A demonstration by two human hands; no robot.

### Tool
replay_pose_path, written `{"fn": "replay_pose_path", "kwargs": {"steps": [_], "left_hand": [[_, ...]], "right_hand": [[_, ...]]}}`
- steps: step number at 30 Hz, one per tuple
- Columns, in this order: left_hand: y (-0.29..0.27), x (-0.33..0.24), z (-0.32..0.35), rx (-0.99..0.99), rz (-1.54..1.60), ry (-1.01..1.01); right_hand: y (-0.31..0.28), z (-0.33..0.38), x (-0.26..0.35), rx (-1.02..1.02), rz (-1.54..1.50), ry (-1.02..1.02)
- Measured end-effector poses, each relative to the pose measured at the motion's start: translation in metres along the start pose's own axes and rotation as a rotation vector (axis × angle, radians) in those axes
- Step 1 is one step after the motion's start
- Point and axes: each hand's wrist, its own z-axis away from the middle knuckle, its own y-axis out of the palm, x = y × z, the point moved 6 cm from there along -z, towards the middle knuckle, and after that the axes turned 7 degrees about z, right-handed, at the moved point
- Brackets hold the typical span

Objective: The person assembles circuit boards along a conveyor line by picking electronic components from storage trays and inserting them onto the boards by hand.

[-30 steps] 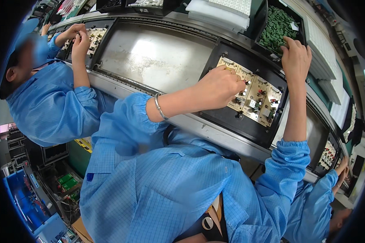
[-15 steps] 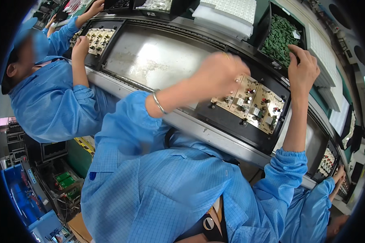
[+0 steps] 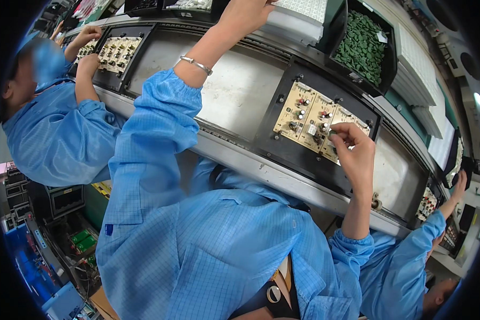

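Observation:
My right hand (image 3: 357, 152) is over the circuit boards (image 3: 301, 120), its thumb and forefinger pinching a small dark green disc-shaped component (image 3: 333, 134). These tan boards sit joined side by side in a black carrier frame (image 3: 269, 140) and bear black, red and white parts. The hand covers part of the boards at the right. My left arm, with a silver bangle, stretches up past the line. At the top edge my left hand (image 3: 242, 17) reaches beside the white foam trays (image 3: 298, 26); most of its fingers are cut off by the picture's edge.
A black bin (image 3: 392, 72) of green disc components (image 3: 360, 45) stands beyond the carrier. White trays (image 3: 418, 74) are stacked to its right. The metal conveyor (image 3: 234, 85) runs across. Co-workers in blue sit at left (image 3: 58, 128) and right (image 3: 400, 272), near other boards (image 3: 118, 53).
My right hand has come from the bin of green components down to the boards, a green component now in its fingers. My left hand has moved from the boards up to the top edge.

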Motion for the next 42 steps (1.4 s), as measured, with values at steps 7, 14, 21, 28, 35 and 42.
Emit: {"fn": "replay_pose_path", "kwargs": {"steps": [7,14,21,28,35,42], "left_hand": [[0.004,0.001,0.001,-0.002,-0.057,0.059],[0.009,0.006,0.000,0.076,-0.059,0.089],[0.000,0.014,0.009,-0.047,0.056,0.221],[-0.018,-0.032,0.031,0.063,0.173,-0.039],[0.026,-0.111,0.106,0.424,0.314,0.191],[0.051,-0.129,0.132,0.557,0.273,0.175]], "right_hand": [[0.007,0.004,0.008,0.019,0.112,-0.047],[0.018,0.003,0.009,-0.055,0.230,-0.180],[0.020,0.003,0.008,-0.064,0.206,-0.149],[0.018,0.003,0.001,-0.037,0.197,-0.100],[0.012,-0.001,0.006,-0.011,0.291,-0.162],[-0.018,-0.018,0.017,-0.008,0.310,-0.124]]}}
